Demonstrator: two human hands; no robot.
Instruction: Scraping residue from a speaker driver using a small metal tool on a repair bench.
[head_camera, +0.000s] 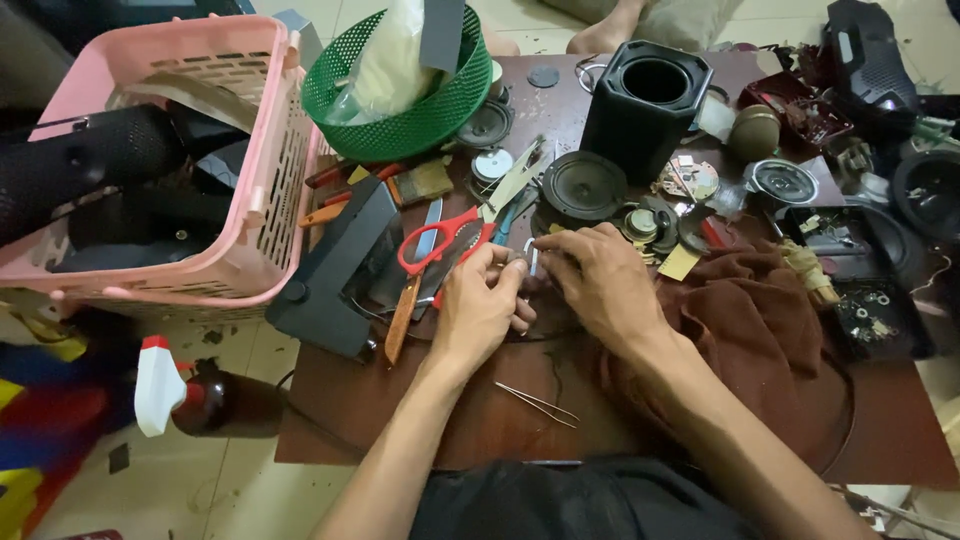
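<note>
My left hand (480, 305) and my right hand (600, 285) meet over the middle of a low brown table (420, 410). Both pinch a small metal part (528, 258) between their fingertips; what it is I cannot tell. Red-handled scissors (440, 245) lie just left of my left hand. A round black speaker driver (583, 186) sits right behind my fingers. Thin metal tweezers (537, 403) lie on the table near my forearms.
A pink basket (255, 200) with dark devices stands at the left, a green mesh basket (420, 110) behind it. A black speaker box (645, 100) stands at the back. A brown cloth (760, 330) lies at the right, a spray bottle (190, 395) on the floor.
</note>
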